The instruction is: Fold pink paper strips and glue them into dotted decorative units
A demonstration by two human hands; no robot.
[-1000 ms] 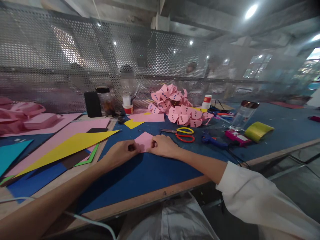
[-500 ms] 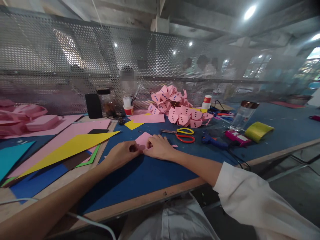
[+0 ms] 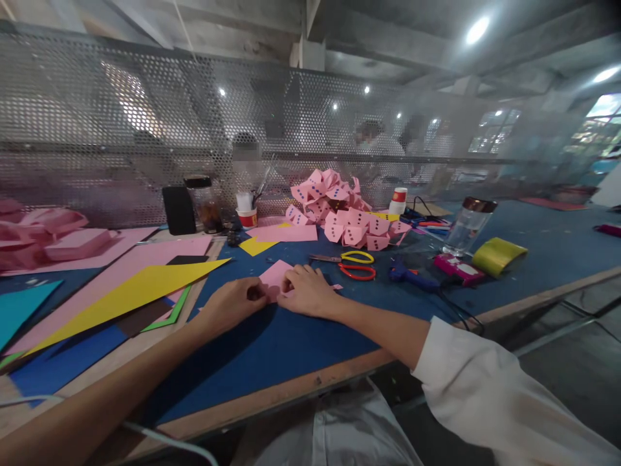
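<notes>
A small piece of pink paper (image 3: 274, 275) lies on the blue table mat between my two hands. My left hand (image 3: 237, 299) has its fingers curled closed on the paper's left edge. From the other side, my right hand (image 3: 306, 291) pinches the near right edge, thumb and fingers drawn together. The hands partly cover the sheet, so its lower part is hidden. Just beyond my right hand lie scissors (image 3: 356, 265) with one yellow and one red handle loop.
A heap of folded pink paper pieces with dots (image 3: 334, 200) stands behind. Coloured sheets (image 3: 126, 298) spread out at left. To the right are a blue glue gun (image 3: 412, 275), a clear bottle (image 3: 468, 226) and a yellow roll (image 3: 499, 255). A perforated metal screen (image 3: 194, 123) runs along the back.
The view has shifted slightly. Both hands stay at the pink paper in nearly the same pose, with no clear change in their hold.
</notes>
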